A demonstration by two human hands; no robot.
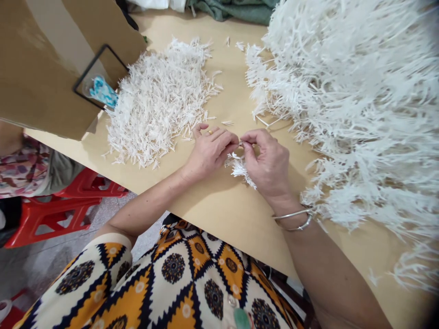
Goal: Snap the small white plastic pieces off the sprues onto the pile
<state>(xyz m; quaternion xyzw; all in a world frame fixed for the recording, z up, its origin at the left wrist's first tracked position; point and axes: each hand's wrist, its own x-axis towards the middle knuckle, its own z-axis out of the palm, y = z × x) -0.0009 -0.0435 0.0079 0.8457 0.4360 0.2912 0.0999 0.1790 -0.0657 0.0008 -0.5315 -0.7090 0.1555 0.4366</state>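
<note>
My left hand (214, 148) and my right hand (268, 162) meet over the table, their fingertips pinched together around a small white piece. A bunch of white branching sprigs (240, 170), plastic by its look, hangs just below the fingertips beside my right palm. Whether that bunch joins the pinched piece is hidden by the fingers. To the left of my left hand lies a heap of short white sprigs (161, 98). On the right, a much larger pile of long white branching strands (356, 105) reaches close to my right wrist.
The table (209, 201) has a tan covering. A cardboard box (65, 55) stands at the left, with a clear cup (99, 89) in a black frame against it. Green cloth (236, 10) lies at the back. Red stools (58, 217) and a person's arm (10, 137) are at left.
</note>
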